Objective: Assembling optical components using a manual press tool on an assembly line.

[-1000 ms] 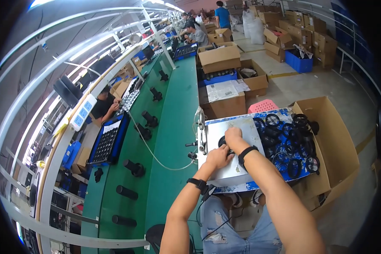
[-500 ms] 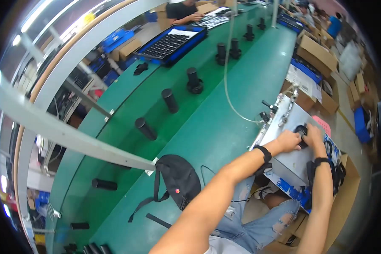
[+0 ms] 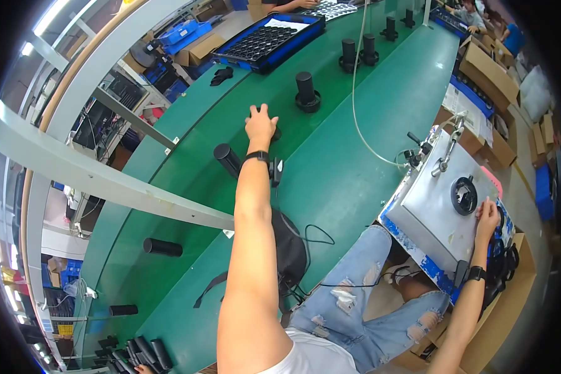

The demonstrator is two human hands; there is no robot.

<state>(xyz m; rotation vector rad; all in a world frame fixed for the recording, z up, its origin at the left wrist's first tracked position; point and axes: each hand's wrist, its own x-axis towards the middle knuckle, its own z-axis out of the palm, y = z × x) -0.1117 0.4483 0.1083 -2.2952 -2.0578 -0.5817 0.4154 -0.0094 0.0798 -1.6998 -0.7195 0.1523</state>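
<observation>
While my left hand (image 3: 260,124) is reaching out at twelve o'clock over the green conveyor belt (image 3: 355,156), its fingers are closing around a black cylindrical part (image 3: 274,133) there. At three o'clock my right hand (image 3: 487,218) is resting flat and released on the metal plate (image 3: 430,212), just beside a black ring (image 3: 464,195).

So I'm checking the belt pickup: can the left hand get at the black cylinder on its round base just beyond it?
Probably yes. The left hand is stretched over the green belt, and the black cylinder stands upright just past it with nothing between them.
</observation>
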